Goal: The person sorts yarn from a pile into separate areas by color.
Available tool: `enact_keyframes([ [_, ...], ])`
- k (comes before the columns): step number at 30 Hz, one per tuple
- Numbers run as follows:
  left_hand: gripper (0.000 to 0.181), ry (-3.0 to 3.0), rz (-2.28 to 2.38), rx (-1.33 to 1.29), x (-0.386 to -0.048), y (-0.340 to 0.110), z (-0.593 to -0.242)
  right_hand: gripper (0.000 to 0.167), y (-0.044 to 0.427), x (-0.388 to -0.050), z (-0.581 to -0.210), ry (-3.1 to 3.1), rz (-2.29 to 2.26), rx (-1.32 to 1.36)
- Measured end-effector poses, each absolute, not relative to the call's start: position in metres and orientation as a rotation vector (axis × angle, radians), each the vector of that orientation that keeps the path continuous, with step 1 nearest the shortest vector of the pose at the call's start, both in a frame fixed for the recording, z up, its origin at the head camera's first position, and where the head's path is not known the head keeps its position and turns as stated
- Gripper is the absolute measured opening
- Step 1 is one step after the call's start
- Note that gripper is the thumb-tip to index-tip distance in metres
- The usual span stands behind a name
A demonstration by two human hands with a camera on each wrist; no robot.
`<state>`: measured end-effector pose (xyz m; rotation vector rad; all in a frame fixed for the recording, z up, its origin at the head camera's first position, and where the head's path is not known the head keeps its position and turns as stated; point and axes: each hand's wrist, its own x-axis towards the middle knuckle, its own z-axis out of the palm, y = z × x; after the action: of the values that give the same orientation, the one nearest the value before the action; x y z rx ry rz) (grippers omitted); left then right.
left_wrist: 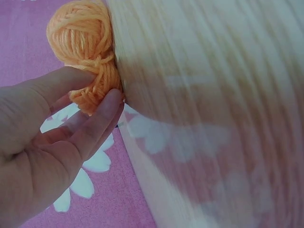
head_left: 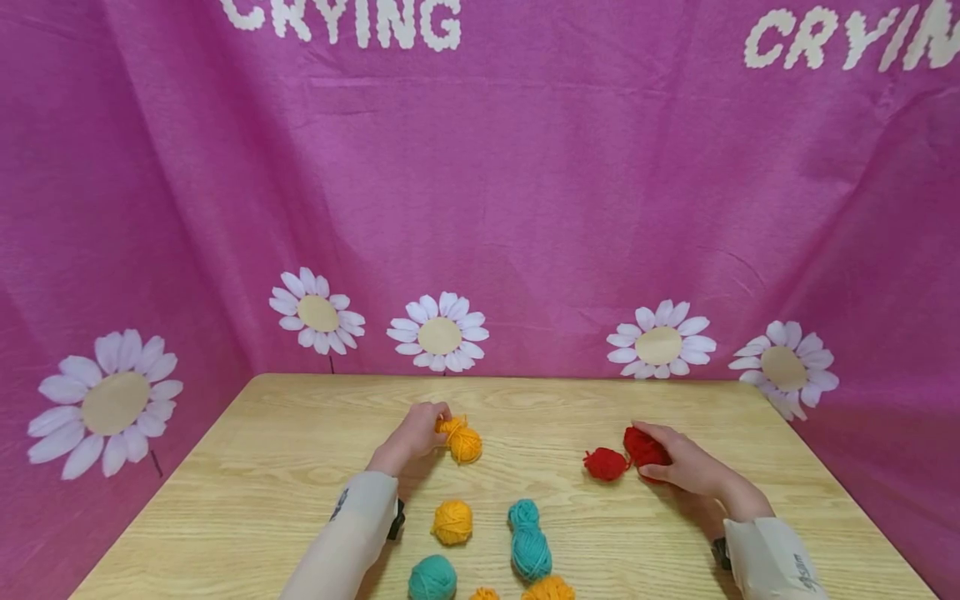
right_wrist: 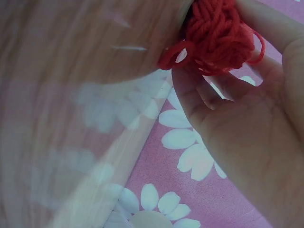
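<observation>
While the left hand [head_left: 420,429] pinches the smaller end of a 2-lobed yellow yarn bundle [head_left: 465,447] between thumb and fingers, the right hand [head_left: 686,462] grips a dark red yarn ball [head_left: 643,447], thumb on its near side, fingers toward its far side. Both held items are at the table [head_left: 285,467], toward its far half, well apart. Right wrist view: a red loop [right_wrist: 176,55] sticks out beside the gripped ball.

Small red yarn ball [head_left: 605,464] lies just left of the dark red ball; whether 1 strand joins them, cannot tell.

Nearer the person: single yellow yarn ball [head_left: 453,522]; to its right, 2-lobed teal yarn bundle [head_left: 530,550], small lobe pointing away. Round teal yarn ball [head_left: 432,578] lies nearer still. 2 more yellow yarn pieces [head_left: 549,588] are cut off by the head view's lower edge.

Surroundings: pink cloth [head_left: 510,208] with 5 white daisies [head_left: 438,336] and cream lettering [head_left: 408,21].
</observation>
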<state>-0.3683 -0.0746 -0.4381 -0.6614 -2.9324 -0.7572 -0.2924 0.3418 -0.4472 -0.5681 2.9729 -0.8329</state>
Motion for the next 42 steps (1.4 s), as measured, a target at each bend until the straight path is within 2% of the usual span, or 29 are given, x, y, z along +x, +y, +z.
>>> enact_keyframes([
  [9, 0.014, -2.94, -0.743, -0.659, -0.368, -0.074, -0.438, 0.072, 0.34, -0.292, -0.447, 3.008, -0.815, -0.588],
  [17, 0.014, -2.947, -0.743, -0.66, -0.367, -0.073, -0.436, 0.067, 0.338, -0.291, -0.444, 3.068, -0.838, -0.523],
  [42, 0.014, -2.964, -0.778, -0.612, -0.367, -0.075, -0.441, 0.054, 0.292, -0.283, -0.436, 3.152, -0.797, -0.813],
])
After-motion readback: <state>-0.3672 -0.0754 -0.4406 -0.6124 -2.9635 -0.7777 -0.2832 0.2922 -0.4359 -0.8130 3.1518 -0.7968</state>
